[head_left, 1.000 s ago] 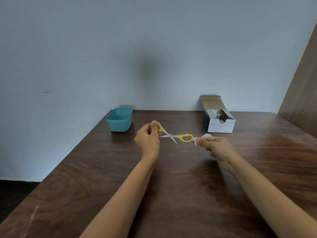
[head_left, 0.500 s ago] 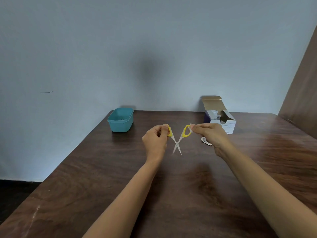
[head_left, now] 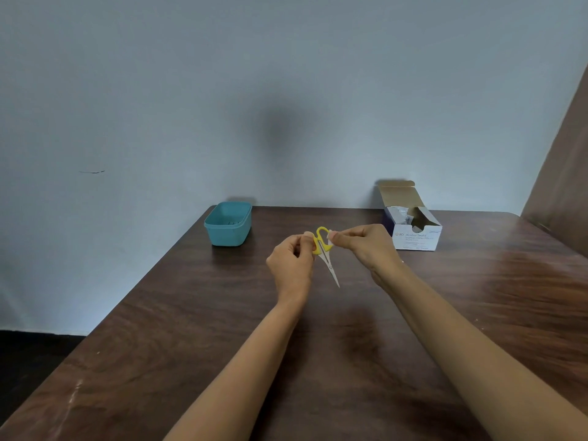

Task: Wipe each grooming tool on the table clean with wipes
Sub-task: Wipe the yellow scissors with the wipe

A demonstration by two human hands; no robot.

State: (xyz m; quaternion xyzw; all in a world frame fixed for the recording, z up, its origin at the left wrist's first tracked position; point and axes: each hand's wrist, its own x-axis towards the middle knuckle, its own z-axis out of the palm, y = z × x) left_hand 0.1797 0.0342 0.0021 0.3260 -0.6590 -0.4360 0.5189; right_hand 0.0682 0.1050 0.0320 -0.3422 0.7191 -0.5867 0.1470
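Observation:
Small scissors [head_left: 325, 249] with yellow handles hang above the middle of the table, blades closed and pointing down toward me. My left hand [head_left: 291, 262] pinches the left handle loop. My right hand [head_left: 366, 246] pinches the right handle loop, with a bit of white wipe [head_left: 331, 234] showing at its fingertips. Most of the wipe is hidden inside the right hand.
A teal plastic tub [head_left: 227, 225] stands at the back left of the dark wooden table [head_left: 191, 329]. An open white box of alcohol swabs [head_left: 413, 232] sits at the back right. The wall runs behind the table, and a brown panel stands at the far right.
The scissors went from spread wide open to closed, as both hands came together. The blades swung down to point toward me. The right hand rose to the handle.

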